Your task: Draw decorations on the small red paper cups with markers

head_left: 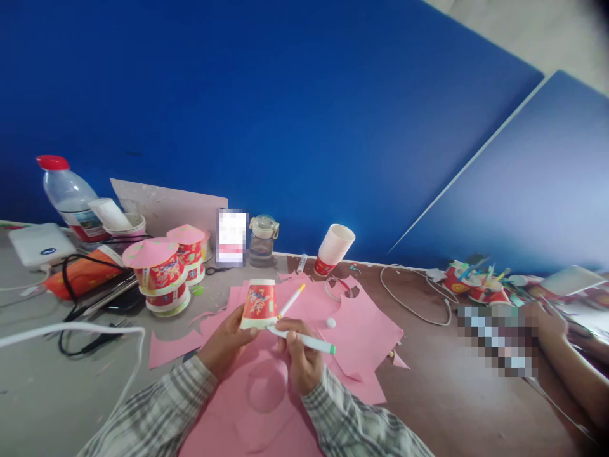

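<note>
A red paper cup with a printed picture and pale rims is upside down, narrow end up, in my left hand. My right hand grips a white marker with a green end; its other end meets the cup's lower rim. Just beyond the right hand is a white pen with a yellow tip. Under both hands lie sheets of pink paper, some with cut edges. A small white round piece rests on the paper to the right.
Paper-cup models with pink cone roofs stand left. Behind are a lidded water bottle, a bright phone screen and a leaning stack of paper cups. A white cable crosses the left side. Another person's hand is at right.
</note>
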{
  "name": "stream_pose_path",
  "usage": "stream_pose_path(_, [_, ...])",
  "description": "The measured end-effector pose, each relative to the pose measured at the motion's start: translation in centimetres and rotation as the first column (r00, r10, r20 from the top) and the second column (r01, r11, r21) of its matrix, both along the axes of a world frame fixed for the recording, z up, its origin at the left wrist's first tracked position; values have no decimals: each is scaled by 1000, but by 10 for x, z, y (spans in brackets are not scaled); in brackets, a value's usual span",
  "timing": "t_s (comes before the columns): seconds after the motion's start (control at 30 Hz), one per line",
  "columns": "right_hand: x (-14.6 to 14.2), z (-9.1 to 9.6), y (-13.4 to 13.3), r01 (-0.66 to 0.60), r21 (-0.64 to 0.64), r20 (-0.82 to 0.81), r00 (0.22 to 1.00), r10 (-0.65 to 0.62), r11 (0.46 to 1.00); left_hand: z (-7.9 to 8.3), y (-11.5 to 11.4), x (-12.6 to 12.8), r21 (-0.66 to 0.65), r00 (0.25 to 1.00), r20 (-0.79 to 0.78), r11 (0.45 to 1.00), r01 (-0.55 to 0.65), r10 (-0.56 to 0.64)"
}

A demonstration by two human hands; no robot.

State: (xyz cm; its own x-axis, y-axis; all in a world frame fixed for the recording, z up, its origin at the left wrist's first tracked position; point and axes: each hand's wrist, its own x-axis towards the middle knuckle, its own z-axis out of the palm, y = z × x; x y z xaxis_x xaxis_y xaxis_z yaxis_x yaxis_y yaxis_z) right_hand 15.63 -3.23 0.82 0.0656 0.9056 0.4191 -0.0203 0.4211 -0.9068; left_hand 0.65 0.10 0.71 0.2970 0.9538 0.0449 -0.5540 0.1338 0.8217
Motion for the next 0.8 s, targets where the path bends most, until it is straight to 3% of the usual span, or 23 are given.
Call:
stream_pose_path(0.43, [0,3,0,-37,-35,8,999,37,999,-4,1,-1,-4,998,-54,1000,-19,18])
stream_pose_path(0.8, [-1,-2,-1,-51,-91,-105,994,41,994,-2,0,-1,-9,1000,-27,1000,-2,1])
